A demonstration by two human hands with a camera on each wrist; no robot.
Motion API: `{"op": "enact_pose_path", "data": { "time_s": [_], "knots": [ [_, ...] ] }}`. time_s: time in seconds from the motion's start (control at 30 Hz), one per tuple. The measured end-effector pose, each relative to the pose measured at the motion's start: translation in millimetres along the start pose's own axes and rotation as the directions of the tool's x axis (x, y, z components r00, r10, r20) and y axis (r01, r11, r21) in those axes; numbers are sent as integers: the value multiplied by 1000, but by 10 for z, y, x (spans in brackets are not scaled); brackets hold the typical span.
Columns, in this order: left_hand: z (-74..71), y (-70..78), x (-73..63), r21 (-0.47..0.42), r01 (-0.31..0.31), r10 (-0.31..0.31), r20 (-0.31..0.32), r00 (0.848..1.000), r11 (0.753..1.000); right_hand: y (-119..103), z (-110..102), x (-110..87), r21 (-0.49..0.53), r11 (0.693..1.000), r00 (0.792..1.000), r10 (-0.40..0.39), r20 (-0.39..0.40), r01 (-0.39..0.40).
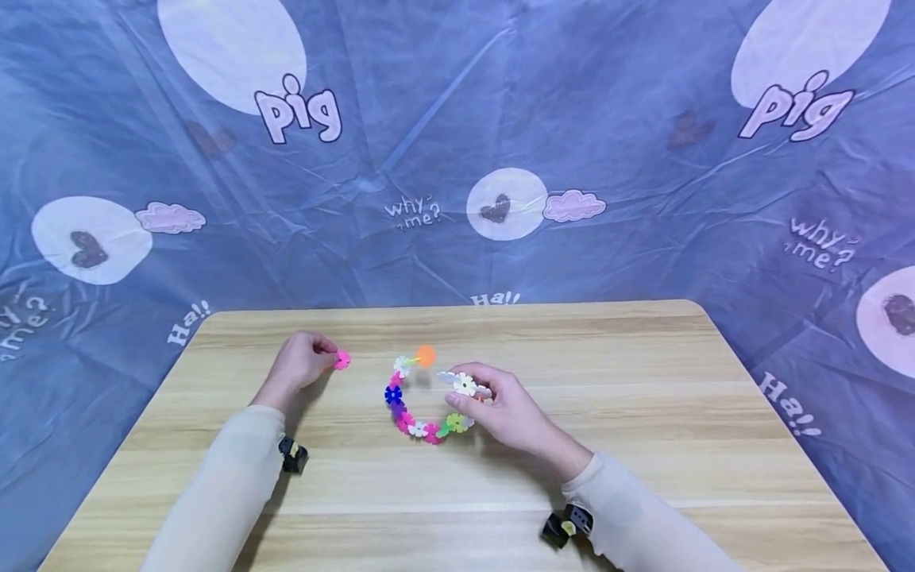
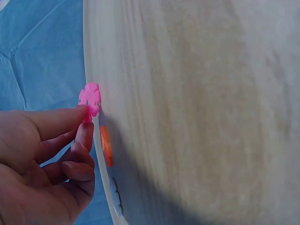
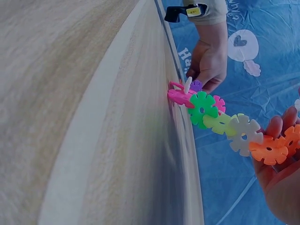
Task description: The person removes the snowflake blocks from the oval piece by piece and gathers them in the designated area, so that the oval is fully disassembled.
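Observation:
Between thumb and fingertips, my left hand (image 1: 295, 367) pinches a pink flower-shaped plastic disc (image 1: 343, 361). In the left wrist view the disc (image 2: 91, 97) stands out past the fingertips. My right hand (image 1: 509, 411) holds one side of a curved chain of flower-shaped discs (image 1: 432, 432), linked in pink, white, blue, purple, green, yellow and orange. An orange disc (image 1: 426, 355) sits at the chain's far end, apart from the pink disc. In the right wrist view, orange links (image 3: 269, 150) lie against the right hand's fingers, which partly hide that stretch.
The wood-grain table (image 1: 643, 381) lies under both hands. Behind its far edge hangs a blue printed cloth (image 1: 429, 119). Black wrist cameras (image 1: 293, 454) are strapped over the pale sleeves (image 1: 221, 485).

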State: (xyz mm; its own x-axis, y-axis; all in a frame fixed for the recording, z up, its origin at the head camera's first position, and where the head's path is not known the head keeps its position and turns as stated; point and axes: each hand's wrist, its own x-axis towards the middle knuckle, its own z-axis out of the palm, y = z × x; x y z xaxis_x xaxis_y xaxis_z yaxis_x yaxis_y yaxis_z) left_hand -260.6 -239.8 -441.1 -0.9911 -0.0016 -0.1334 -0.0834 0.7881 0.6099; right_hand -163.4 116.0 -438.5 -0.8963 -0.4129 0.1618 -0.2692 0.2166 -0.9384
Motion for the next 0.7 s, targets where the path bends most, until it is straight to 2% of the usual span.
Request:
{"op": "enact_pose_path", "data": {
  "time_s": [0.3, 0.4, 0.5, 0.7],
  "knots": [
    [-7, 0, -29, -44, -4, 4, 5, 1000, 999, 0, 14, 3, 6, 1000, 1000, -15, 6, 15],
    [-3, 11, -53, -124, 9, -7, 11, 1000, 992, -7, 14, 2, 10, 1000, 1000, -9, 6, 9],
    [0, 33, -84, -224, 20, -13, 33, 999, 974, -13, 10, 3, 8, 1000, 1000, -1, 1, 1],
    [20, 50, -180, -342, 14, 6, 58, 998, 940, -14, 9, 5, -5, 1000, 1000, -18, -3, 18]
  ]
}}
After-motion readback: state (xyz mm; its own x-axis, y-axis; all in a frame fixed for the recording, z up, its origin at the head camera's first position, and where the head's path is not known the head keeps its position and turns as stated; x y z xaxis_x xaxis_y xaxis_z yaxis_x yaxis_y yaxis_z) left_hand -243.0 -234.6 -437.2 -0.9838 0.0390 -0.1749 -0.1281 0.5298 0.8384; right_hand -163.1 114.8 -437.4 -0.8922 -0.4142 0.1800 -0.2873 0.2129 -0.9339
